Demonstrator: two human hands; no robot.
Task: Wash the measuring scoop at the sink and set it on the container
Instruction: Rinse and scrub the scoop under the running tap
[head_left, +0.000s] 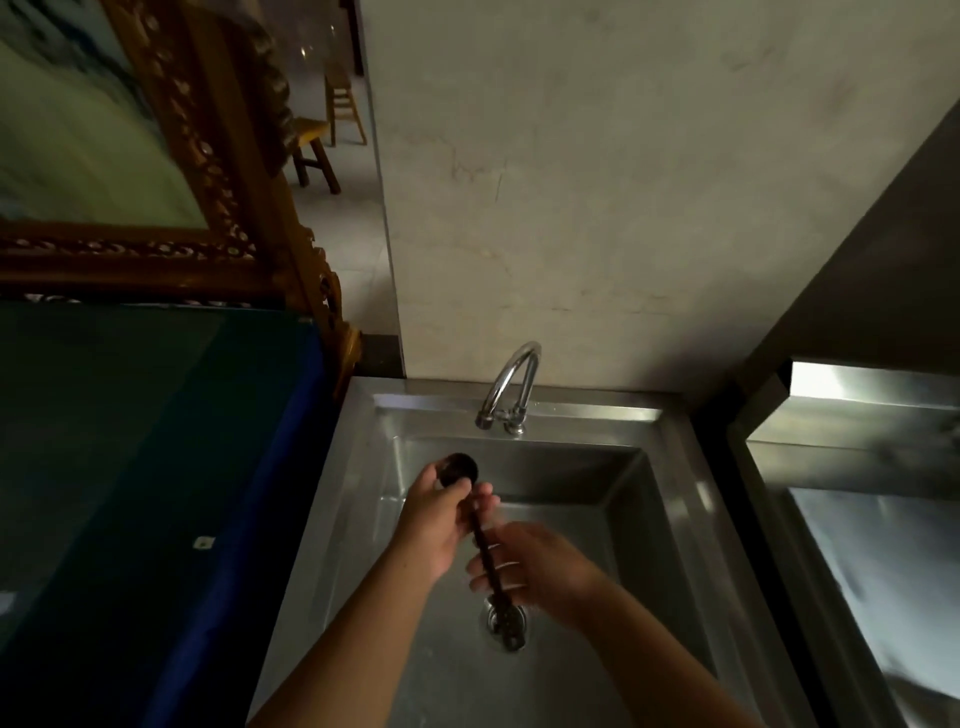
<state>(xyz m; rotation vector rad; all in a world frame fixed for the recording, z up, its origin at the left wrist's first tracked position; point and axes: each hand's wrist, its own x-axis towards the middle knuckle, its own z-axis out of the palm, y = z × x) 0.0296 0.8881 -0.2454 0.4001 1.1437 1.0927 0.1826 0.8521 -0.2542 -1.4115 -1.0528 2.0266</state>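
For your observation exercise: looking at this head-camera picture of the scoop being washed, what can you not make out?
- Water flow from the faucet: too dim to tell.
- Measuring scoop handle: partly covered by the left hand and right hand.
- Drain: partly behind the handle's end.
- The container: not identifiable in this view.

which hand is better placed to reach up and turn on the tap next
Probably the left. The left hand grips the scoop at its bowl end, nearest the tap. The right hand holds the handle lower down, over the drain, and could keep the scoop alone.
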